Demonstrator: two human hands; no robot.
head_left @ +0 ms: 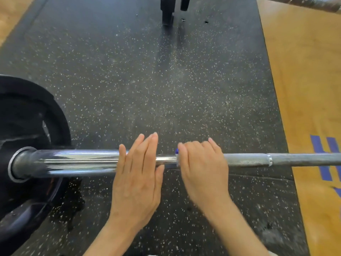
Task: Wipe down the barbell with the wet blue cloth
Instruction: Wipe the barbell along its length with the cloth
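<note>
Lying across the lower part of the view, the barbell [247, 159] runs left to right above the black speckled rubber mat [147, 80]. Its thick polished sleeve [73, 161] takes up the left stretch, ending at a collar against a black weight plate [27, 126] near the mat's left edge. The thinner knurled shaft continues right, past a bright ring mark, and leaves the frame over the mat's right edge.

Right hand [203, 163]: fingers curled over the top of the shaft where the knurling begins, just right of the sleeve's end. A small bit of blue cloth [176, 150] shows at the index-finger side of that hand; the rest is hidden under the fingers, so the hand appears to hold it against the bar.

Left hand [137, 172]: fingers straight and close together, palm down, laid flat over the sleeve's right end, holding nothing. The two hands are near each other, a short bare stretch of bar between them.

Open room: shaft to the right of the right hand is bare out to the frame edge. Mat beyond the bar is open up to a black upright base [168, 13] at the far edge. Wooden platform [304, 89] borders the mat's right edge, with blue markings [324, 157] under the shaft. A second bar [304, 2] crosses the top right corner.
</note>
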